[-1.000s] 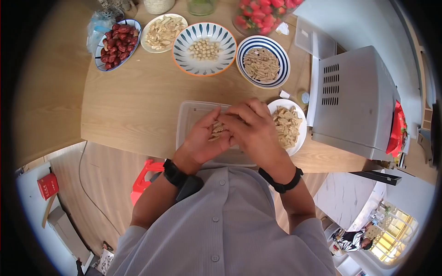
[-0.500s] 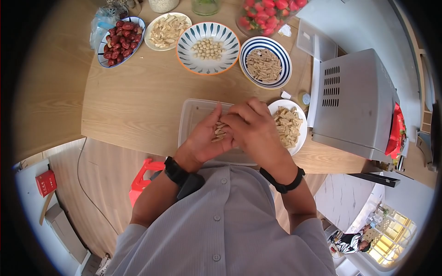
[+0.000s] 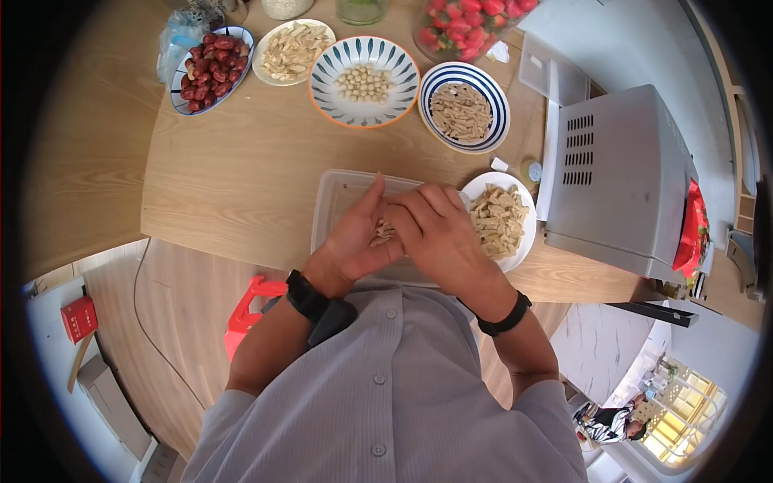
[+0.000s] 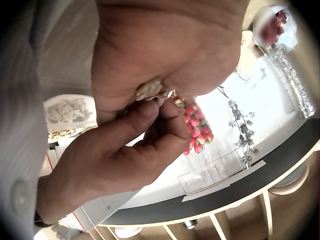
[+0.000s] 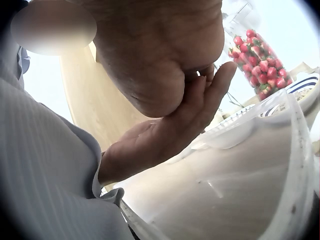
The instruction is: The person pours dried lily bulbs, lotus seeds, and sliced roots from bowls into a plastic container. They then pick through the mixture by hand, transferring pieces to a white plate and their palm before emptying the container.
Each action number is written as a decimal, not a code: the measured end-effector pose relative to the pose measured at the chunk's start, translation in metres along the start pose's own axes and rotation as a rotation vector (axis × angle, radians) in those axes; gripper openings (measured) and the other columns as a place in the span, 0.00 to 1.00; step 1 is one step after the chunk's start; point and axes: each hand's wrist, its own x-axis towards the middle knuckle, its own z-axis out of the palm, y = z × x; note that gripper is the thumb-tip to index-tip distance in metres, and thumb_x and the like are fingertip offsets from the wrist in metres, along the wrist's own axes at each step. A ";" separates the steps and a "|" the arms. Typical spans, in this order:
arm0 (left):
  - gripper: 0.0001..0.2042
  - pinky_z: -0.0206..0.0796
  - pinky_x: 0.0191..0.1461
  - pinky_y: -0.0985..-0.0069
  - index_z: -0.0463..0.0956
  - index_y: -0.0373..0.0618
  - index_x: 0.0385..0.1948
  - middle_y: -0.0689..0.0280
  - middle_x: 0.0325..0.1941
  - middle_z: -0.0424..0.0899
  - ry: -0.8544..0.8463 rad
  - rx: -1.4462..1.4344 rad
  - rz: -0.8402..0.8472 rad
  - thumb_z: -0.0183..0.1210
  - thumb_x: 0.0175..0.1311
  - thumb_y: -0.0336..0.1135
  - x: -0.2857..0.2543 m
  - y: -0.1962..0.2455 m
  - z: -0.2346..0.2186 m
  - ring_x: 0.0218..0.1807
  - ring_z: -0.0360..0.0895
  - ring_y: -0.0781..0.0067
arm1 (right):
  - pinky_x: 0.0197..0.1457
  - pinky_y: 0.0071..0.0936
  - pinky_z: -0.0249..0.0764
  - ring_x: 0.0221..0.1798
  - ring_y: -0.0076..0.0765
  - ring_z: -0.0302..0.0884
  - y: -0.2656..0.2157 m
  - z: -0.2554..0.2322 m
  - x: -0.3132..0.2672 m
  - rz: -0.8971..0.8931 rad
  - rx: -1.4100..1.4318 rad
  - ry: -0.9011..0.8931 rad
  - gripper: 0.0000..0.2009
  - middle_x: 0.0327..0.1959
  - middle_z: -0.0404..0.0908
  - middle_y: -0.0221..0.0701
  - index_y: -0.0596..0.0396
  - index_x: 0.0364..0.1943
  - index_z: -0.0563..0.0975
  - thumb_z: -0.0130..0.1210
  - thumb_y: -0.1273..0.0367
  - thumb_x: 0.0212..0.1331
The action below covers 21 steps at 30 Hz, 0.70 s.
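My left hand point(image 3: 348, 241) is palm up over a clear plastic box point(image 3: 328, 197), its fingers curled round some pale dried strips point(image 3: 382, 232). Over that palm bends my right hand point(image 3: 451, 237), thumb and fingertips brought together at the strips. The left wrist view shows the right thumb and a finger pinching at a pale piece point(image 4: 149, 90) that sticks out under the left hand. Just right of the box, a white plate point(image 3: 529, 237) bears larger pale dried pieces. In the right wrist view the hands overlap, hiding the strips.
Along the back stand an oval dish of red dates point(image 3: 213, 74), a plate of dried slices point(image 3: 295, 53), a bowl of round pale seeds point(image 3: 362, 84), a blue-striped bowl point(image 3: 502, 113) of strips and a strawberry jar point(image 3: 475, 24). A grey appliance point(image 3: 616, 185) bounds the right.
My right hand has tipped down and closer over the left palm, covering more of the strips. The left hand stays nearly in place; the view shifts slightly.
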 end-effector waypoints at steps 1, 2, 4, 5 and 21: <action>0.32 0.72 0.71 0.61 0.77 0.38 0.60 0.60 0.60 0.84 -0.008 -0.014 -0.005 0.39 0.84 0.61 0.000 0.000 0.001 0.64 0.81 0.65 | 0.58 0.40 0.75 0.52 0.41 0.77 0.000 0.000 -0.001 -0.001 -0.011 -0.002 0.20 0.48 0.82 0.30 0.54 0.48 0.82 0.64 0.72 0.46; 0.32 0.72 0.71 0.61 0.77 0.38 0.60 0.60 0.60 0.85 -0.015 -0.027 -0.010 0.39 0.84 0.61 0.000 0.000 0.002 0.63 0.81 0.65 | 0.59 0.40 0.75 0.52 0.41 0.77 0.001 0.000 -0.001 0.002 0.000 -0.008 0.20 0.48 0.82 0.30 0.54 0.48 0.82 0.64 0.72 0.45; 0.32 0.71 0.72 0.60 0.77 0.38 0.60 0.60 0.59 0.85 -0.036 -0.049 -0.018 0.39 0.84 0.61 0.000 0.001 0.002 0.64 0.81 0.65 | 0.59 0.40 0.75 0.52 0.41 0.77 0.002 0.002 -0.001 0.008 0.022 -0.021 0.20 0.48 0.82 0.30 0.54 0.48 0.82 0.64 0.72 0.44; 0.32 0.71 0.72 0.59 0.77 0.38 0.60 0.60 0.59 0.85 -0.051 -0.060 -0.021 0.38 0.84 0.62 0.001 0.000 0.001 0.64 0.81 0.64 | 0.57 0.39 0.74 0.50 0.41 0.77 0.003 0.003 -0.001 -0.002 0.034 0.017 0.18 0.46 0.81 0.30 0.53 0.45 0.81 0.64 0.72 0.45; 0.44 0.49 0.87 0.54 0.59 0.29 0.77 0.44 0.83 0.59 -0.178 0.110 0.040 0.25 0.82 0.67 -0.004 0.003 0.037 0.86 0.52 0.42 | 0.48 0.47 0.78 0.45 0.53 0.82 0.148 -0.009 0.032 0.277 0.062 0.360 0.10 0.41 0.84 0.40 0.56 0.42 0.84 0.65 0.79 0.56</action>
